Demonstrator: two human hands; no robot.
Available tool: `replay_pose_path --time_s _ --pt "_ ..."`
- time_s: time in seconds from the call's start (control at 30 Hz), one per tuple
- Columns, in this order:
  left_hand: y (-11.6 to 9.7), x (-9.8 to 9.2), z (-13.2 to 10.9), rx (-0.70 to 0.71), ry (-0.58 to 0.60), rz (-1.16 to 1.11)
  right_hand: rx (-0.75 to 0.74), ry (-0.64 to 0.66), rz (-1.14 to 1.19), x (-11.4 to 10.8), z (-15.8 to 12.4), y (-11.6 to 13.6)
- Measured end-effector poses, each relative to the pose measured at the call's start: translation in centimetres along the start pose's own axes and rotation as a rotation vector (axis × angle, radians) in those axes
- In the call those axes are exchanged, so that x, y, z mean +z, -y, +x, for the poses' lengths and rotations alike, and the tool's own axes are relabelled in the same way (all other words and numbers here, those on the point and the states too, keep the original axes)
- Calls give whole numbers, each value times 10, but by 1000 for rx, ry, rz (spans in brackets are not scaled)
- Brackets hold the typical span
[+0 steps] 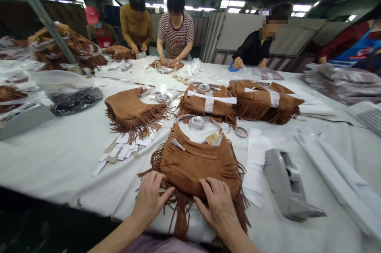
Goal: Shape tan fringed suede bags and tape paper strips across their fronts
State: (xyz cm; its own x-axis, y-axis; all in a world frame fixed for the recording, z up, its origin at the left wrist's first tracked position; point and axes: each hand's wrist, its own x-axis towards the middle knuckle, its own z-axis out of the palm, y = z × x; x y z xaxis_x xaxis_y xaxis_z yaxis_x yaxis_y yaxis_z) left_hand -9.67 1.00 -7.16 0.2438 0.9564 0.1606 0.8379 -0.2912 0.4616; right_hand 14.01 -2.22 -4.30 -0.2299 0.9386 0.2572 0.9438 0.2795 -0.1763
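**Item 1. Tan suede shoulder bag with long fringe**. It lies flat on the white cloth-covered counter, directly in front of the person. The long axis runs left to right. The mouth faces away from the person and the bottom fringe trails toward them, over the near edge. A rolled, wrapped strap and a small kraft paper tag sit at the far end.

**Item 2. Left hand**. Open and palm down with fingers spread, gripping nothing. It rests on the fringe at the bag's near-left corner.

**Item 3. Right hand**. Open and flat with fingers fanned, pressing on the lower body of the bag just right of centre. It reaches a little further onto the suede than the left. The bag extends away from both hands.

**Item 4. Grey desktop tape dispenser**. It stands to the right of the bag, nearer the right hand, with a white paper sheet between them.

**Item 5. Scattered white and brown paper strips**. They lie to the left of the bag, apart from it.

**Item 6. Three more tan fringed bags.** One is at far left. Two banded in white paper are at centre and right.

**Item 7. Clear plastic sack of dark material**. It lies at far left.

**Item 8. Other people** work with their own hands at the counter's far side.
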Motion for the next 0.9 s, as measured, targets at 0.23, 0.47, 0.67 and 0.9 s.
replay_pose_path --time_s 0.23,0.47,0.67,0.9 --pt "-14 34 -29 -179 85 313 84 343 76 6 78 10" --pt "-19 32 -6 -241 432 363 163 550 -44 34 126 -31" --pt "4 11 -22 -148 597 356 177 550 -62 49 120 -34" --pt "10 -2 -31 -181 623 359 187 538 -70 52 120 -36"
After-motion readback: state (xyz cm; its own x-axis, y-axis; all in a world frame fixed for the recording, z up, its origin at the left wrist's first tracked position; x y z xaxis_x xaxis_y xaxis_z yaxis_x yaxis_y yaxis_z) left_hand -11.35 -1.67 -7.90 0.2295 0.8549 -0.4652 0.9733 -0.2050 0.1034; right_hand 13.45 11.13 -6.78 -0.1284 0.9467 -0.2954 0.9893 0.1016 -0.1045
